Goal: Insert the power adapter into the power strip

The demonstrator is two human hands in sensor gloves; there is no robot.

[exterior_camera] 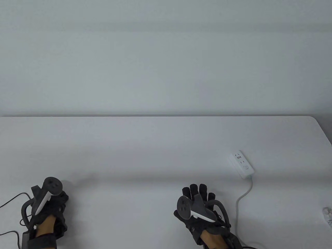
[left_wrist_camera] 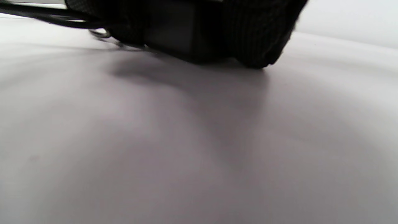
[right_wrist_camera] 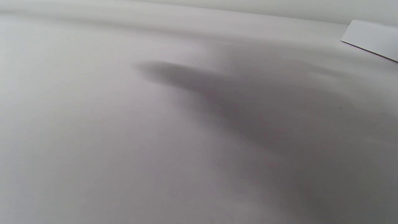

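Note:
The white power strip (exterior_camera: 242, 164) lies on the white table (exterior_camera: 145, 150) at the right, sockets up, its white cord (exterior_camera: 241, 199) running toward the front edge. A corner of the strip shows in the right wrist view (right_wrist_camera: 373, 40). My left hand (exterior_camera: 55, 201) sits at the front left, its fingers (left_wrist_camera: 258, 37) curled around a black block, the power adapter (left_wrist_camera: 169, 31), which rests low on the table. A black cable (left_wrist_camera: 46, 15) leads off from it. My right hand (exterior_camera: 198, 194) hovers flat at the front centre, fingers spread and empty, left of the strip.
Black cables (exterior_camera: 11, 201) trail off the table's left front corner. A small white object (exterior_camera: 328, 211) pokes in at the right edge. The table's far edge meets a plain wall (exterior_camera: 166, 64).

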